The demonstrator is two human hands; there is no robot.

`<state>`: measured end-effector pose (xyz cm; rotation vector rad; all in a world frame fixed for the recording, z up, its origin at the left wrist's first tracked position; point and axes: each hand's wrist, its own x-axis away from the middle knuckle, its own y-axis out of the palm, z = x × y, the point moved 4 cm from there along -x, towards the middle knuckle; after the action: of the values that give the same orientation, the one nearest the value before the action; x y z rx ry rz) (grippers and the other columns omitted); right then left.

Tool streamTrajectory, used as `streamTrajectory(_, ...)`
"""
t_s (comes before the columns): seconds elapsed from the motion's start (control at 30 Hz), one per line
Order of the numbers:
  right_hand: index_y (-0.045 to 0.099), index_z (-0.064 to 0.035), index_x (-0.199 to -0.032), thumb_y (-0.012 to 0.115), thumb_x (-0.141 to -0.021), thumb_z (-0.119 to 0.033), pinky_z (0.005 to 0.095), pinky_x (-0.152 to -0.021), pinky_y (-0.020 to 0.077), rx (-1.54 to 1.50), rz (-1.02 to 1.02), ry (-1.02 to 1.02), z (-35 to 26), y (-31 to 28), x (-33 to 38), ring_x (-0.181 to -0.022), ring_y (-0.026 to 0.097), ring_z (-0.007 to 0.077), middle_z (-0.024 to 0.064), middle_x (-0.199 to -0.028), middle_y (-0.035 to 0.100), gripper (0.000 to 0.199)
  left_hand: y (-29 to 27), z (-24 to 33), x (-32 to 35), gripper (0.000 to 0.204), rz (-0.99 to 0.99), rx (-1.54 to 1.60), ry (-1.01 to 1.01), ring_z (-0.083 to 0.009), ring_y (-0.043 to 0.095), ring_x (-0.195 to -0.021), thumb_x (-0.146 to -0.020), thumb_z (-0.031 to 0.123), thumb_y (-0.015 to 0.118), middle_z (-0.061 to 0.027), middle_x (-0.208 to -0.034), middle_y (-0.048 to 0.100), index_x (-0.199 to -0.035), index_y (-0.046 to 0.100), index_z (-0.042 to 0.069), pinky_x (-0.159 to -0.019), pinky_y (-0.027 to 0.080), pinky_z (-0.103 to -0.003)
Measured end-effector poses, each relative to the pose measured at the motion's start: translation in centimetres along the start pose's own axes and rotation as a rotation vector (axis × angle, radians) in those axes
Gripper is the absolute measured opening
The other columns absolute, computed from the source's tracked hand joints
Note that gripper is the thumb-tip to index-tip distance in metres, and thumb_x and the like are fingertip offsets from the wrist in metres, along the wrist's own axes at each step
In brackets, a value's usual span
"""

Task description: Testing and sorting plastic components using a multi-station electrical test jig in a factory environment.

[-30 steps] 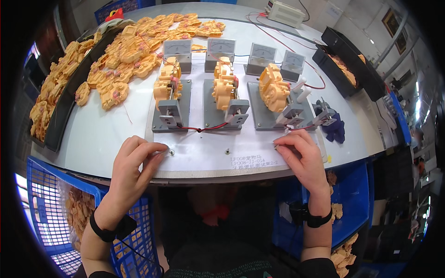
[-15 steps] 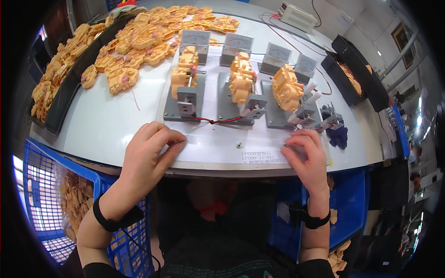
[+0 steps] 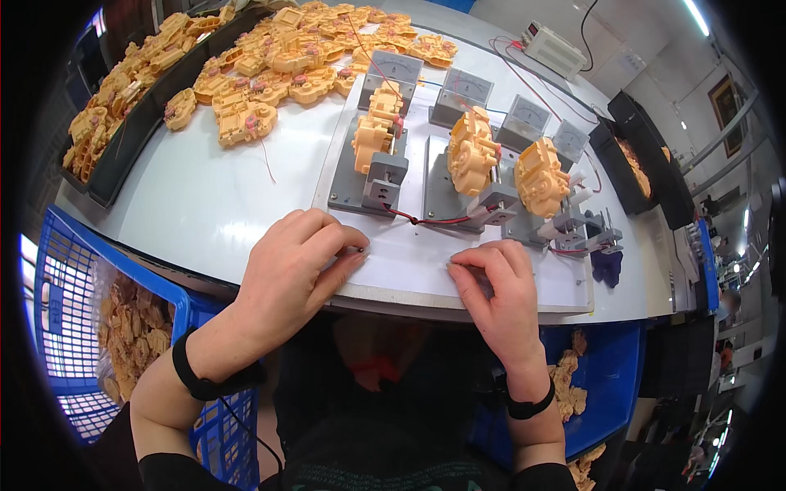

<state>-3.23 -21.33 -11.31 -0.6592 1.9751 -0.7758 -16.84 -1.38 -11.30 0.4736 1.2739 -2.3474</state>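
Note:
My left hand (image 3: pixel 299 266) rests at the near edge of the white fixture board (image 3: pixel 401 282), thumb and forefinger pinched on a tiny dark thing too small to name. Over the same board, further right, my right hand (image 3: pixel 501 299) has its thumb and fingertips drawn together; anything between them is hidden. Beyond my hands stand grey test stands holding yellow plastic gearbox housings: a left one (image 3: pixel 377 131), a middle one (image 3: pixel 473 155) and a right one (image 3: pixel 542 178). A red and black wire (image 3: pixel 417 221) runs between the stands.
Analog meters (image 3: pixel 463 94) stand behind the stands. Yellow housings (image 3: pixel 246 110) are heaped at the far left, beside a black tray (image 3: pixel 123 164). A power supply (image 3: pixel 555 49) sits at the back. Blue crates (image 3: pixel 176 290) flank me below the table; black bins (image 3: pixel 647 155) stand right.
The view has shifted, so the table things appear further right. My right hand has moved left across the board, closer to my left hand. My left hand keeps its pinch.

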Motion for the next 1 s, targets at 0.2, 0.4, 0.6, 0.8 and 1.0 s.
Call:
streamTrajectory(0.2, 0.071, -0.0059, -0.09, 0.081, -0.082, -0.005, 0.0357, -0.075, 0.0471, -0.005, 0.004, -0.03, 0.1, 0.1, 0.1, -0.088, 0.058, 0.0252, 0.0063, -0.089, 0.062, 0.013, 0.1, -0.2, 0.1, 0.011, -0.016, 0.006, -0.041, -0.0289, 0.061, -0.088, -0.09, 0.013, 0.073, -0.0075, -0.09, 0.063, -0.099, 0.069, 0.008, -0.077, 0.049, -0.04)
streamTrajectory(0.4, 0.069, -0.0086, -0.095, 0.083, -0.081, -0.012, 0.0368, -0.078, 0.0446, -0.006, 0.038, -0.021, 0.1, 0.2, 0.3, -0.083, 0.059, 0.0238, 0.0033, -0.089, 0.063, 0.02, 0.1, 0.0, 0.1, 0.016, -0.008, 0.002, -0.024, -0.0244, 0.057, -0.081, -0.088, 0.007, 0.074, -0.0068, -0.089, 0.063, -0.103, 0.07, 0.007, -0.07, 0.048, -0.035)
streamTrajectory(0.6, 0.068, -0.0075, -0.106, 0.084, -0.08, -0.012, 0.0359, -0.079, 0.0485, -0.048, 0.091, 0.038, 0.1, -0.1, 0.6, -0.087, 0.061, 0.0241, 0.0056, -0.095, 0.066, 0.03, 0.0, -0.1, 0.2, 0.017, -0.007, 0.021, -0.032, -0.0238, 0.057, -0.081, -0.088, 0.006, 0.075, -0.0064, -0.089, 0.063, -0.103, 0.069, 0.006, -0.07, 0.047, -0.034)
streamTrajectory(0.8, 0.069, -0.007, -0.107, 0.084, -0.08, -0.012, 0.0362, -0.079, 0.0504, -0.043, 0.117, 0.046, 0.2, -0.2, 0.8, -0.089, 0.061, 0.0257, 0.0071, -0.097, 0.066, 0.032, -0.2, -0.3, 0.3, 0.019, -0.032, 0.066, -0.054, -0.022, 0.057, -0.085, -0.089, 0.008, 0.074, -0.0058, -0.091, 0.064, -0.107, 0.069, 0.006, -0.071, 0.047, -0.033)
streamTrajectory(1.0, 0.068, -0.0046, -0.106, 0.082, -0.081, -0.009, 0.0381, -0.079, 0.0489, -0.051, 0.124, 0.059, 0.4, -0.3, 1.0, -0.087, 0.061, 0.0272, 0.0082, -0.098, 0.067, 0.029, -1.0, -0.5, 0.0, 0.035, -0.183, 0.26, -0.175, -0.0178, 0.056, -0.088, -0.088, 0.012, 0.077, -0.0061, -0.098, 0.063, -0.121, 0.067, 0.006, -0.076, 0.046, -0.03)
